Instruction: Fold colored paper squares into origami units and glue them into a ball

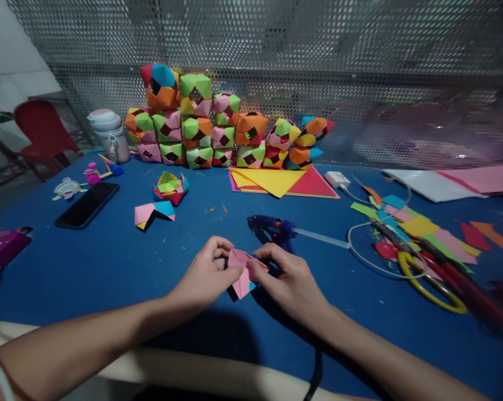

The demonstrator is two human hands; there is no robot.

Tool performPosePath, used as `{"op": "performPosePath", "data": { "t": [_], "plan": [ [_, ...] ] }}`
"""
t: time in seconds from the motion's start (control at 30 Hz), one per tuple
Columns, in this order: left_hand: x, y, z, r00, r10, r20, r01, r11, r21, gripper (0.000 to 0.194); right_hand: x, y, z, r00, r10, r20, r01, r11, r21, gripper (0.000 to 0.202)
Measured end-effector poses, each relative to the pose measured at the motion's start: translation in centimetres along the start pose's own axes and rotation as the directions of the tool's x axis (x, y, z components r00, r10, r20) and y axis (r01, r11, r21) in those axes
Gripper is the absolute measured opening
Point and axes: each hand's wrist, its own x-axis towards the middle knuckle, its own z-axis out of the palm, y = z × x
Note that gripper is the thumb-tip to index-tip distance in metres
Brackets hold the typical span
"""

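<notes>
Between my two hands is a folded pink paper piece (242, 285) with a bit of blue showing at its lower right. My left hand (207, 273) pinches its left side between thumb and fingers. On the other side, the thumb and fingers of my right hand (291, 278) grip the paper's right part. Just beyond my right hand lies a dark blue glue gun (272, 224) with a clear glue stick (322, 238) in its back. Farther left sit a pink and blue folded paper piece (154, 211) and a partly assembled multicoloured paper shape (170, 188).
Stacked paper balls (196, 133) line the back of the blue table (109, 267). Coloured paper sheets (284, 181) lie before them. At right are paper scraps (426, 223), yellow-handled scissors (433, 292) and a looping white cable (372, 267). A phone (88, 205) and a bottle (110, 135) stand left.
</notes>
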Motion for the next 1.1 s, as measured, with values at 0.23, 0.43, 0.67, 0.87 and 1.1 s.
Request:
{"op": "performPosePath", "data": {
  "t": [0.23, 0.43, 0.67, 0.87, 1.1],
  "plan": [
    [0.1, 0.2, -0.6, 0.997, 0.073, 0.017, -0.075, 0.971, 0.225, 0.017, -0.1, 0.1, 0.2, 0.999, -0.045, 0.027, 0.044, 0.999, 0.018, 0.011],
    [0.0, 0.3, -0.5, 0.998, 0.051, 0.025, -0.056, 0.977, 0.208, 0.016, -0.1, 0.1, 0.2, 0.999, -0.049, -0.004, 0.05, 0.997, 0.062, 0.006],
    [0.2, 0.3, -0.4, 0.999, 0.035, 0.036, -0.042, 0.975, 0.22, 0.018, 0.1, -0.2, 0.0, 0.995, -0.103, -0.007, 0.103, 0.994, 0.037, 0.007],
    [0.8, 0.6, -1.4, 0.986, 0.097, -0.135, -0.052, 0.951, 0.306, 0.017, -0.6, -1.3, -4.6, 0.91, -0.4, 0.11, 0.415, 0.879, -0.236, 0.02],
    [1.4, 0.3, -1.9, 0.969, 0.142, -0.204, -0.084, 0.959, 0.269, 0.014, 0.3, 3.1, -6.3, 0.995, 0.066, 0.079, -0.005, 0.798, -0.603, 0.036]
  ]
}}
